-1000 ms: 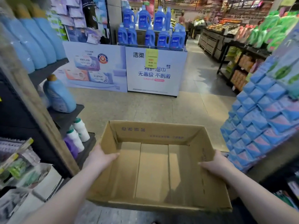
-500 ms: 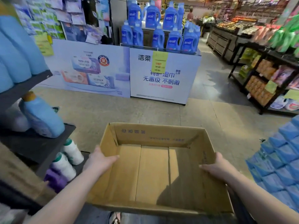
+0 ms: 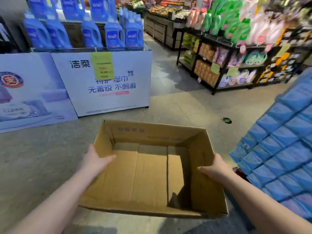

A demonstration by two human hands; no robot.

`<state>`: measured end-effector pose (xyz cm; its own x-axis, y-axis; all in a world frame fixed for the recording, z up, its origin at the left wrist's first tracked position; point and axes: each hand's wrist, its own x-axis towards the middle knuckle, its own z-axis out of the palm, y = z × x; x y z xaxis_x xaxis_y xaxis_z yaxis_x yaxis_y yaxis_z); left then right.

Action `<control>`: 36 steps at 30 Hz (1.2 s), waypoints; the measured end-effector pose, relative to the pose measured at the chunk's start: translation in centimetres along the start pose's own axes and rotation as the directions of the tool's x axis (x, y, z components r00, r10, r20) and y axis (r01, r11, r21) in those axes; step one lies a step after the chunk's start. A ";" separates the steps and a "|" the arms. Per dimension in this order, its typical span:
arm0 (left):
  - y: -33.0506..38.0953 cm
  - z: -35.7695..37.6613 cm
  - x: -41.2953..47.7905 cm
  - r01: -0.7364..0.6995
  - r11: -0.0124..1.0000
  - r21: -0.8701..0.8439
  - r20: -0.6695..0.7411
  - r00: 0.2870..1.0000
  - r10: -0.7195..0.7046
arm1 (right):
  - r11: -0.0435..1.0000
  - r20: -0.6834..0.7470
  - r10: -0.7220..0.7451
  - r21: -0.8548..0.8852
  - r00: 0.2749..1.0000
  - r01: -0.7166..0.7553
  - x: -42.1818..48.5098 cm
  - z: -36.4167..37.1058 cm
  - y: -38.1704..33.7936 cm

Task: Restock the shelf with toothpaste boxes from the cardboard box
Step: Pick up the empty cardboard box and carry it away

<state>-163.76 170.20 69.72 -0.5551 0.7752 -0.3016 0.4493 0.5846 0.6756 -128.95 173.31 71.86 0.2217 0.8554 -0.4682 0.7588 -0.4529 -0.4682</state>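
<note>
Two hands, left hand [image 3: 96, 160], right hand [image 3: 217, 169], gripping one seemingly empty cardboard box [image 3: 152, 132]

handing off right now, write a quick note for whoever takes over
Left hand grips the left wall of the cardboard box; right hand grips the right wall. The box is held up over the floor, open side up.
No toothpaste boxes show inside it; the bottom looks bare.
Done: box appears emptied.
Left: the restocked shelf is not clearly in view, so check it, then dispose of the box.
</note>
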 end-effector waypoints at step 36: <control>51.3 41.7 53.5 -0.525 0.806 0.273 0.673 0.703 0.231 | 0.576 0.065 0.677 0.573 0.733 -0.583 51.2 -12.8 -10.1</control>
<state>-141.24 251.65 60.17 0.1842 0.8411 -0.5085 0.8446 0.1291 0.5195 -117.46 224.89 62.25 0.6363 0.3044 -0.7089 -0.0429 -0.9035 -0.4265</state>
